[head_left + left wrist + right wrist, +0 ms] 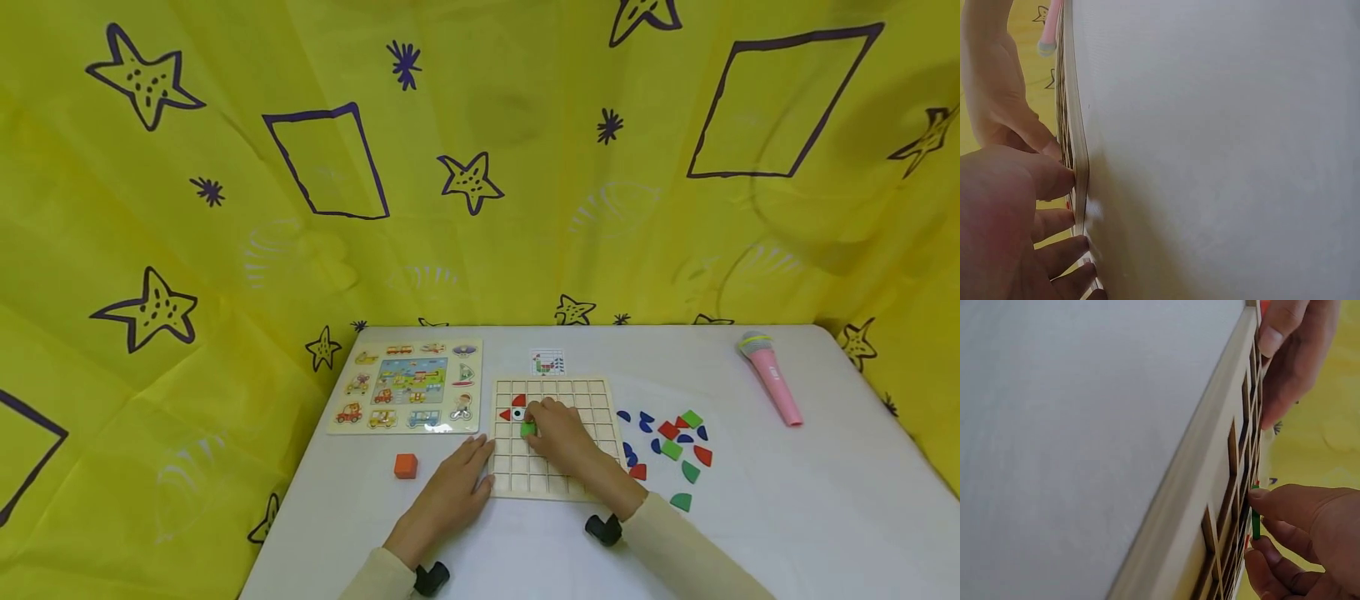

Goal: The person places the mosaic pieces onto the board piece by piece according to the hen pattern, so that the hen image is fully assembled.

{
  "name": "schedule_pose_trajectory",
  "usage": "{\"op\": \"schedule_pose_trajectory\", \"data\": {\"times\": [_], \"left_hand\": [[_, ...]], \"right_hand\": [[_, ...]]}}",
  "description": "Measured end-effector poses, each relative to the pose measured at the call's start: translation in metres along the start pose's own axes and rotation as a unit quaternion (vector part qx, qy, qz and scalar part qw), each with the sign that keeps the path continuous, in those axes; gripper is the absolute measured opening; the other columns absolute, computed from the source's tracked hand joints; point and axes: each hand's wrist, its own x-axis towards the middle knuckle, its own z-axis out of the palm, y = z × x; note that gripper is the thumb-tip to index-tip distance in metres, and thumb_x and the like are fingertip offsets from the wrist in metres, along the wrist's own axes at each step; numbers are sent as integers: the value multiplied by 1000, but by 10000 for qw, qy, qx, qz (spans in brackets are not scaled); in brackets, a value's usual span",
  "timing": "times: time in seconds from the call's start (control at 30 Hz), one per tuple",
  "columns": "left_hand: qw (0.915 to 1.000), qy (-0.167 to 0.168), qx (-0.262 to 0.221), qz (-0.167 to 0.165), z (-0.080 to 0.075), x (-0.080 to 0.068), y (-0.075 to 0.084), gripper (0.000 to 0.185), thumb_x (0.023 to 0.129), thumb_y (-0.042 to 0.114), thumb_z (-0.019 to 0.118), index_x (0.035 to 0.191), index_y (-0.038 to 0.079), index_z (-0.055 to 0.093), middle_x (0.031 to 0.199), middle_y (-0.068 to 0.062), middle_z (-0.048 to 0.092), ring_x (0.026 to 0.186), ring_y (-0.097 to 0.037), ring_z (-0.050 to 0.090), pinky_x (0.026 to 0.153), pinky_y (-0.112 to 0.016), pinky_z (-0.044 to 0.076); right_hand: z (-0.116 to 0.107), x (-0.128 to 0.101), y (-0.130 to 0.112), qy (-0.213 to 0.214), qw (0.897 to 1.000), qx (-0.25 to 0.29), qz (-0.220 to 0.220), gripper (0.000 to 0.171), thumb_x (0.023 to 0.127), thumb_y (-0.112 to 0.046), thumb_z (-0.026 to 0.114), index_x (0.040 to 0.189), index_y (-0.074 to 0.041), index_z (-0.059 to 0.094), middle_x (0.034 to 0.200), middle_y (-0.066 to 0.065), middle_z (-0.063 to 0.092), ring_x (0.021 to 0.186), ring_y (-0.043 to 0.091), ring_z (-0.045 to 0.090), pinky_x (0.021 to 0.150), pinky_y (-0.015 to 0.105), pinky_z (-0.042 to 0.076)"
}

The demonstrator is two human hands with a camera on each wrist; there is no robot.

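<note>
A wooden grid board (pixel 517 485) lies on the white table. My right hand (pixel 562 437) reaches over it and pinches a green piece (pixel 1256 515) between thumb and fingers, right at the grid cells. Close by, near the board's upper left, are two red pieces, a rounded one (pixel 519 400) and a triangle (pixel 506 414), and a white tile with a black dot (pixel 518 413). Along the board's left edge rests my left hand (pixel 453 492), fingers extended and touching the rim. In the left wrist view its thumb (pixel 1057 178) lies against the board's side.
Several loose blue, red and green pieces (pixel 671 451) lie right of the board. A small pattern card (pixel 548 362) sits behind it. A vehicle picture puzzle (pixel 341 421) and an orange cube (pixel 405 466) are on the left; a pink toy microphone (pixel 776 383) is at far right.
</note>
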Motion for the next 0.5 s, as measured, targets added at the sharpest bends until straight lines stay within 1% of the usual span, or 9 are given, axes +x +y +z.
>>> {"op": "schedule_pose_trajectory", "data": {"times": [0.1, 0.2, 0.33, 0.5], "left_hand": [[10000, 18, 10, 8, 0, 0, 0, 57, 102, 32, 55, 154, 15, 40, 159, -3, 35, 147, -24, 28, 115, -45, 31], [10000, 19, 39, 16, 0, 0, 0, 57, 102, 32, 54, 154, 15, 40, 159, -3, 35, 147, -24, 28, 116, -45, 30], [10000, 33, 68, 58, 1, 0, -1, 57, 103, 33, 54, 154, 14, 40, 159, -3, 35, 147, -24, 27, 116, -44, 29], [9999, 66, 66, 87, 1, 0, -1, 57, 102, 32, 55, 154, 13, 41, 159, -4, 35, 147, -24, 27, 116, -44, 30]], "right_hand": [[6, 1, -2, 156, 9996, -108, -189, 17, 83, -14, 80, 88, -15, 64, 85, -5, 54, 81, 18, 52, 73, 38, 40], [8, 2, -3, 239, 9989, -211, -350, 18, 82, -12, 79, 82, -18, 62, 82, -6, 51, 78, 18, 51, 70, 37, 38], [9, 2, -6, 181, 9986, -237, -442, 17, 83, -11, 78, 83, -19, 62, 82, -7, 51, 78, 17, 52, 69, 35, 37], [6, 2, -9, 61, 9991, -205, -370, 14, 85, -10, 79, 88, -16, 67, 87, -5, 56, 83, 19, 54, 70, 35, 38]]}}
